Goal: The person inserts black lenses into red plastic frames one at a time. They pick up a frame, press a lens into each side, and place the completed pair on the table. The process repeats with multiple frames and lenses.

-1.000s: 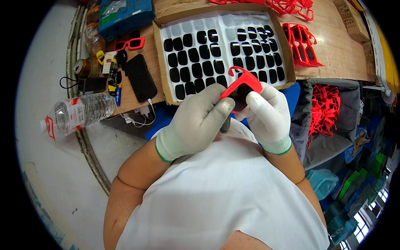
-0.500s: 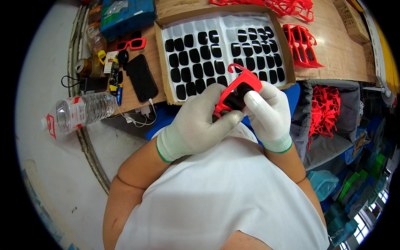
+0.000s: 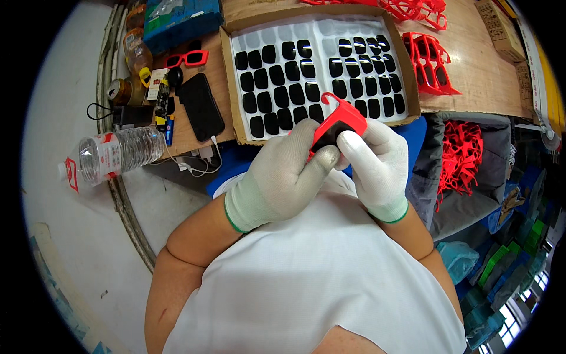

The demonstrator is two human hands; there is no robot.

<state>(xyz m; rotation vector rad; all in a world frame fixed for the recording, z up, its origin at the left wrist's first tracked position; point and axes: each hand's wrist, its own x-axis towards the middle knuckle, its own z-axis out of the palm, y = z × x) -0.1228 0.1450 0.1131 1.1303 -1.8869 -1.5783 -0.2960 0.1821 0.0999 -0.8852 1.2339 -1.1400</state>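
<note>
Between my two gloved hands is a red sunglasses frame [image 3: 352, 116] with a dark lens [image 3: 328, 137] in its front. My left hand [image 3: 290, 168] grips the frame's left side, its greyed thumb tip close to the lens. The thumb of my right hand [image 3: 377, 162] presses at the lens edge, while its fingers curl behind the frame. One curved red temple end sticks up beyond my hands. Just past them lies a cardboard tray [image 3: 237, 112] lined with white paper, where dark lenses [image 3: 277, 74] are laid in rows. Part of the frame is hidden by my fingers.
Finished-looking red sunglasses [image 3: 433, 65] stand stacked right of the tray. A grey cloth-lined bin [image 3: 466, 206] at the right holds many red frames [image 3: 458, 156]. At left are a phone [image 3: 201, 107], a water bottle [image 3: 121, 154], another pair of red sunglasses [image 3: 194, 58] and a blue box [image 3: 180, 23].
The frame has turned slightly in my hands, and my left thumb has moved up. My right thumb has shifted down and left along the lens.
</note>
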